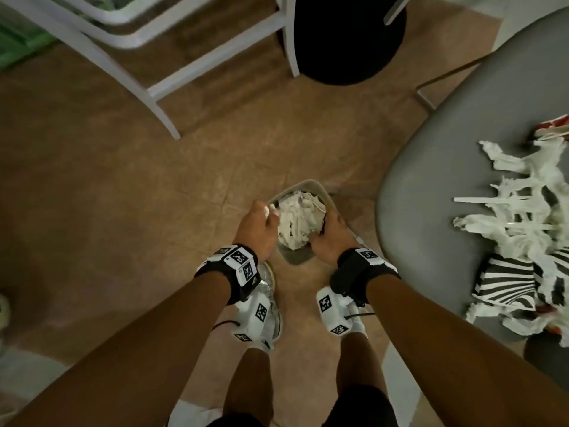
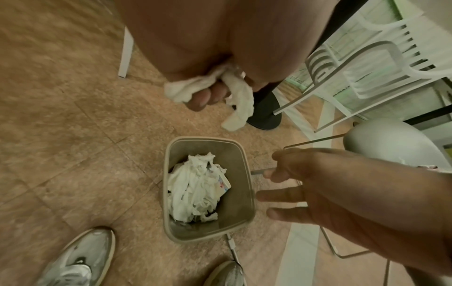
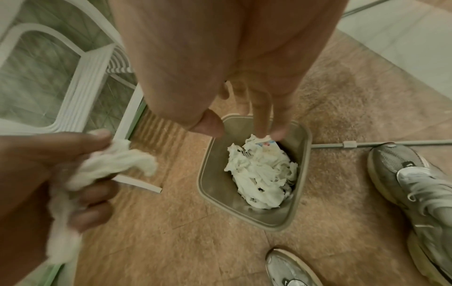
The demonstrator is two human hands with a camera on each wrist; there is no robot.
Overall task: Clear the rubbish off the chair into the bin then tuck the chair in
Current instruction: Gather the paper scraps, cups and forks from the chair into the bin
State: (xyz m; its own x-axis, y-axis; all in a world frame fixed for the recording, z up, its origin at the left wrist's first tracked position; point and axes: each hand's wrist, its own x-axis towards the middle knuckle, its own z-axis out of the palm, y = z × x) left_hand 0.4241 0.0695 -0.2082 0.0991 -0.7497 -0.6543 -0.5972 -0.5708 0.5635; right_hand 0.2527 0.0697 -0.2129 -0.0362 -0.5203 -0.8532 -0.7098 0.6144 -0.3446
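A small beige bin [image 1: 295,257] stands on the floor between my hands, holding a heap of torn white paper [image 1: 298,223]. My left hand [image 1: 267,214] hovers at the bin's left rim and grips a crumpled white tissue [image 2: 236,96]; the tissue [image 3: 110,166] also shows in the right wrist view. My right hand [image 1: 326,227] is over the bin's right side with fingers [image 3: 263,118] straight and nothing in it. The grey chair [image 1: 446,195] to the right carries more torn white paper [image 1: 523,211] and black-and-white striped paper cases [image 1: 508,282].
White plastic chairs [image 1: 123,41] stand at the far left. A black round base [image 1: 348,41] sits beyond the bin. My grey shoes [image 1: 269,303] are just behind the bin. A thin cable [image 3: 367,144] runs along the tan tiled floor.
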